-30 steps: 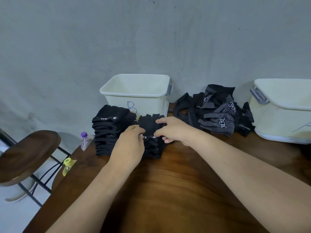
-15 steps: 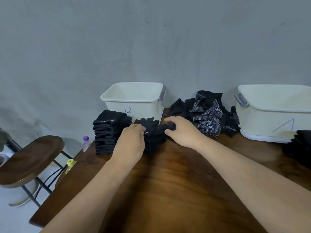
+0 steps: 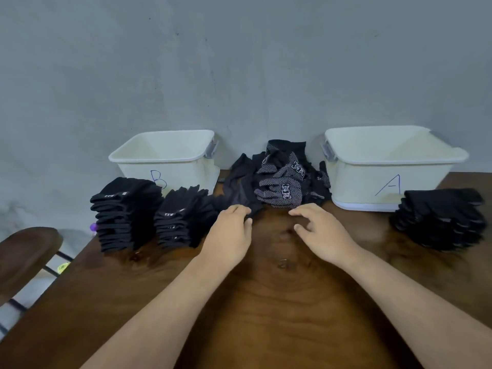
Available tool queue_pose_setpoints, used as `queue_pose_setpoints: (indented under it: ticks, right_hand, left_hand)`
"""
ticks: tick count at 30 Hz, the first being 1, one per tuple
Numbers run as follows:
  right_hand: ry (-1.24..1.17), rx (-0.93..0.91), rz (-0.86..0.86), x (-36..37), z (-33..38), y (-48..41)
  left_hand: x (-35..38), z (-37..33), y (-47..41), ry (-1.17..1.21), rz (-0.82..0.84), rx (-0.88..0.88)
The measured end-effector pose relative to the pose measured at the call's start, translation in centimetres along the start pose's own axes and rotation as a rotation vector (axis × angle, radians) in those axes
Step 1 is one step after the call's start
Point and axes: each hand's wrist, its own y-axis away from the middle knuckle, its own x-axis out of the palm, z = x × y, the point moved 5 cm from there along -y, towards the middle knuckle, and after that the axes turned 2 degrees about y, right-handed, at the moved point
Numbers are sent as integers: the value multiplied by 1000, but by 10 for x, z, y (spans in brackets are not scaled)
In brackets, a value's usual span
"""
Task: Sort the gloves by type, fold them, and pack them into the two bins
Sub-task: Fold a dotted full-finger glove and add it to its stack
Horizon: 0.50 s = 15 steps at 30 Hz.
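While the left hand [image 3: 230, 233] pinches the near edge of a plain black glove [image 3: 239, 190] at the front of the loose pile [image 3: 274, 174], the right hand [image 3: 323, 230] hovers just near the dotted gloves [image 3: 282, 193]. Its fingers are loosely curled and apart, holding nothing.

The step in hand looks like drawing one glove out to fold it. It would go best if the right hand pressed down on the pile, so the tangled neighbours are not dragged along. The glove could then be laid flat on the bare desk [image 3: 266, 302] between the hands, with its fingers straightened before the fold.

The pile sits against the far wall, between bin B [image 3: 165, 158] on the left and bin A [image 3: 386, 166] on the right. No gloves show inside either bin, so packing seems not yet begun.

Left of the hands, in front of bin B, stand a tall folded stack [image 3: 125, 214] and a shorter stack [image 3: 181, 219] just beside the pile. A plain glove probably belongs there. Far right, in front of bin A, lies a third stack [image 3: 439, 219].
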Motion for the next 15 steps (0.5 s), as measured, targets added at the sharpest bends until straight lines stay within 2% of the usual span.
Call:
queue_pose_setpoints:
  ticks: [7, 12, 15]
  right_hand:
    - [-28, -69, -131, 4, -13, -14]
    - [-25, -59, -306, -8, -24, -38]
    - [48, -65, -309, -8, -27, -50]
  left_hand:
    - [35, 1, -20, -10, -20, -38]
    - [46, 0, -35, -33, -81, 27]
    - [52, 0, -38, -19, -83, 66]
